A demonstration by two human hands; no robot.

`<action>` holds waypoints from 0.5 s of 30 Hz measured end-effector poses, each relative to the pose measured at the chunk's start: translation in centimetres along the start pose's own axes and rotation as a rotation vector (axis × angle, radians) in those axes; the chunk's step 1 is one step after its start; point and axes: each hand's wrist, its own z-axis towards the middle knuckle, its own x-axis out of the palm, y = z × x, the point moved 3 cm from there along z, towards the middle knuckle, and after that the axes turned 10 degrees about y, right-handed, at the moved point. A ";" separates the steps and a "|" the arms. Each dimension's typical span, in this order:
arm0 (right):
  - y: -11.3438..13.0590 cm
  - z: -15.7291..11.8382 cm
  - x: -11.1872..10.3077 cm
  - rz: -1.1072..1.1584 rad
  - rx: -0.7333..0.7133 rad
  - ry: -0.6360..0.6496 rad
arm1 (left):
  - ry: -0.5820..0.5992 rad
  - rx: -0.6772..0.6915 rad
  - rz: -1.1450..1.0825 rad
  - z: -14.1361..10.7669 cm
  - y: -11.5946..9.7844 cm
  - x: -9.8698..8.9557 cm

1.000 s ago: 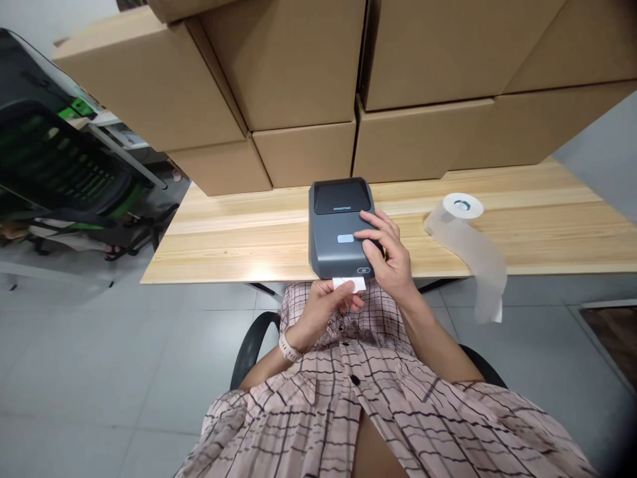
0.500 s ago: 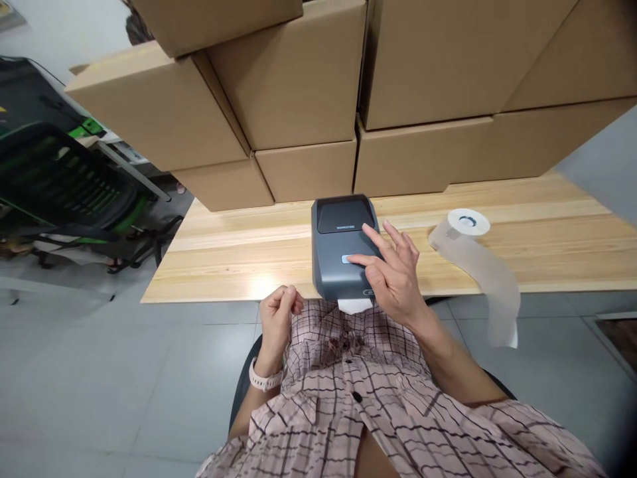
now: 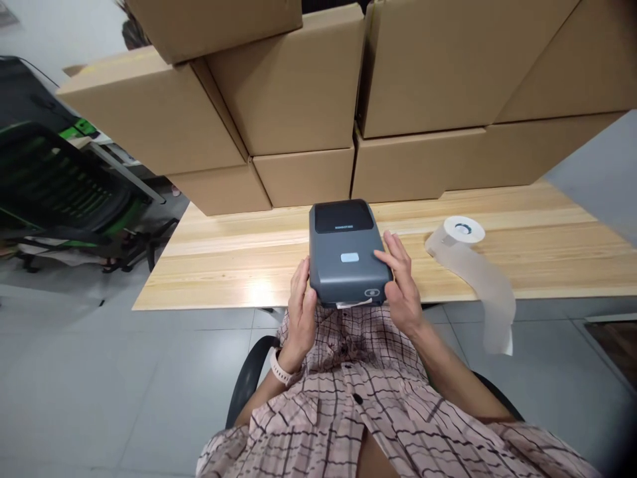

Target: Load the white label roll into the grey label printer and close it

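A dark grey label printer (image 3: 346, 272) with a black window and a pale button sits at the table's front edge. A bit of white paper (image 3: 354, 305) pokes out of its front. My left hand (image 3: 301, 305) lies along the printer's left side, and my right hand (image 3: 404, 285) is against its right side, with one fingertip at the top edge. Between them the two hands grip the printer. To the right stands a roll of white labels (image 3: 464, 230), its loose strip (image 3: 485, 282) curling over the table edge.
Cardboard boxes (image 3: 298, 86) are stacked along the back of the wooden table (image 3: 223, 265). A black mesh chair (image 3: 54, 186) stands on the floor at the left. At the far right a dark panel (image 3: 614, 342) lies low near the floor.
My right hand has left the printer's button and moved to its right side. My left hand has opened out of its curl and come against the left side. Less paper shows at the front.
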 end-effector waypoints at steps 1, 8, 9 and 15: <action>-0.4 -0.3 0.1 0.045 0.020 -0.033 | -0.002 0.002 0.027 0.1 -0.1 0.0; 0.7 4.8 -0.9 0.129 -0.086 -0.113 | -0.124 0.210 0.077 5.3 -2.0 -1.6; 0.9 6.4 -1.2 0.126 -0.118 -0.131 | -0.144 0.238 0.036 6.6 -2.0 -1.9; 0.5 15.5 -3.0 0.085 -0.082 -0.181 | -0.146 0.001 -0.118 11.8 1.1 -1.9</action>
